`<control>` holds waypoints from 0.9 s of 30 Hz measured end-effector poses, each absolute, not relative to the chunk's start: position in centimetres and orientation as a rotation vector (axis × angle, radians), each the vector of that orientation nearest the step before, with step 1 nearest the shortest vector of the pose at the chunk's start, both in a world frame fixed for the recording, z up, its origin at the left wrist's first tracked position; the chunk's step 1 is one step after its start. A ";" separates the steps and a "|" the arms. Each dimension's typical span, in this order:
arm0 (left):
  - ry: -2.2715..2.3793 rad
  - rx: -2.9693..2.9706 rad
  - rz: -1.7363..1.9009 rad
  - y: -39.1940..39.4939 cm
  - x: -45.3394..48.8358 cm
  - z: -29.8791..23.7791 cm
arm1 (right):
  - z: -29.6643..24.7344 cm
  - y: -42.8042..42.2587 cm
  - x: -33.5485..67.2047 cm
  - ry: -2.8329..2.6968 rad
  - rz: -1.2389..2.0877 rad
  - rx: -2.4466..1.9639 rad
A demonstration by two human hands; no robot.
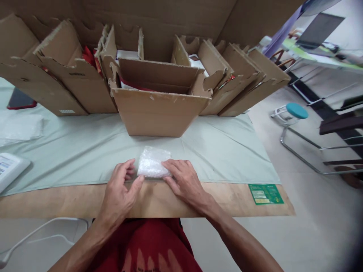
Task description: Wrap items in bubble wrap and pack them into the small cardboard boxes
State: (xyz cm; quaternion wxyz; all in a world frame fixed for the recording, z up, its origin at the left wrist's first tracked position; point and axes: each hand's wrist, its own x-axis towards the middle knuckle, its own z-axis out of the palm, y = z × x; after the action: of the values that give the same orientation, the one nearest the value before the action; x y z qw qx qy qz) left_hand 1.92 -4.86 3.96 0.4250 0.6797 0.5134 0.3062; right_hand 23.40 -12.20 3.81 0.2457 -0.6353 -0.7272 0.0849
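Observation:
A small flat packet of clear bubble wrap lies on the pale green cloth near the table's front edge. My right hand grips its right side, fingers over the top and thumb at the near edge. On the other side, my left hand is open, with its fingers half curled and apart from the thumb. The left thumb tip is close to the packet's near left corner; whether it touches I cannot tell. Whatever the wrap may contain is hidden.
Behind the packet stands a cardboard box before a row of cardboard compartments. Bubble wrap sheets, a phone and a white device lie left. A green card is at the right corner. A stool stands beyond.

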 end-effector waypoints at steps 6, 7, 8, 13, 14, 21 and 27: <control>1.009 0.842 0.591 -7.0 2.2 5.2 | 3.9 -13.6 22.4 -1.633 0.450 -1.672; 1.006 0.776 0.624 -7.2 2.5 5.2 | 3.9 -14.0 22.0 -1.618 0.460 -1.661; 1.018 0.725 0.658 -7.3 2.7 5.2 | 3.9 -14.3 21.7 -1.605 0.473 -1.651; 0.976 0.557 0.725 -7.8 3.3 4.7 | 4.3 -15.5 20.2 -1.525 0.693 -1.630; 0.948 0.542 0.730 -7.8 3.2 4.5 | 4.4 -15.6 20.1 -1.537 0.725 -1.620; 0.840 0.659 0.721 -7.8 3.1 4.5 | 5.1 -15.3 22.3 -1.535 0.572 -1.565; 0.857 0.900 0.676 -7.5 4.8 5.8 | 5.9 -14.7 22.6 -1.517 0.878 -1.466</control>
State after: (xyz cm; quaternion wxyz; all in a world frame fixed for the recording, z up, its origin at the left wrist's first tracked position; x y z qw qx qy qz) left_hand 4.81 -7.50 5.78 0.7601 0.4133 0.3937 0.3106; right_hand 22.58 -14.73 5.86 0.4151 -0.5836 -0.6040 0.3495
